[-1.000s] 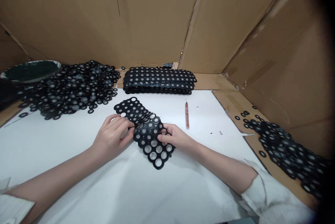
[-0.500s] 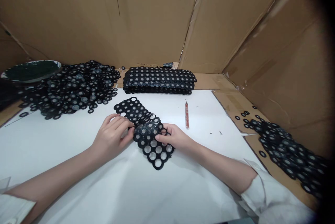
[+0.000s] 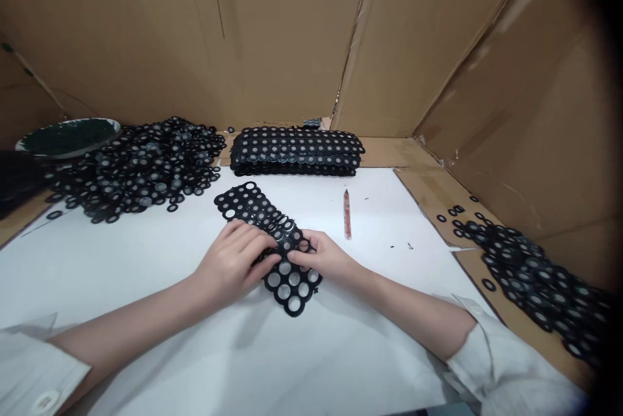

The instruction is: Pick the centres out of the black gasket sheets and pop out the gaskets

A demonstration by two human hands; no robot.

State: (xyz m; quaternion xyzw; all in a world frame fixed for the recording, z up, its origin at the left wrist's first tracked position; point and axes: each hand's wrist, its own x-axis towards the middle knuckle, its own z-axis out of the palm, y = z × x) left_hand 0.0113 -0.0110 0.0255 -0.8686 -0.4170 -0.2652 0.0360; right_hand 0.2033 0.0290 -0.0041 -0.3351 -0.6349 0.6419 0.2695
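Note:
A black rubber sheet of joined rings (image 3: 294, 278) lies slantwise on the white table, its near part tilted up in my hands. Large holes show through its near end, while rings farther up have smaller openings. My right hand (image 3: 325, 259) grips the sheet's right edge, thumb on top and fingers underneath. Over the sheet's left side, my left hand (image 3: 239, 257) is curled, thumb and fingertips drawn together at the middle rings. Whatever lies between those fingertips is hidden. To the right of the sheet lies a craft knife or pen-like tool (image 3: 347, 215) with a red-and-clear handle.
A heap of loose black rings (image 3: 146, 172) covers the back left, beside a shallow bowl (image 3: 68, 137) with dark green contents. Stacked ring sheets (image 3: 296, 150) stand at the back. More black ring pieces (image 3: 530, 273) lie along the right cardboard (image 3: 467, 273). Cardboard walls (image 3: 282, 39) enclose the table.
My left hand has moved right, from the sheet's left edge to its middle rings. My right hand keeps its hold in nearly the same place. The view has shifted slightly.

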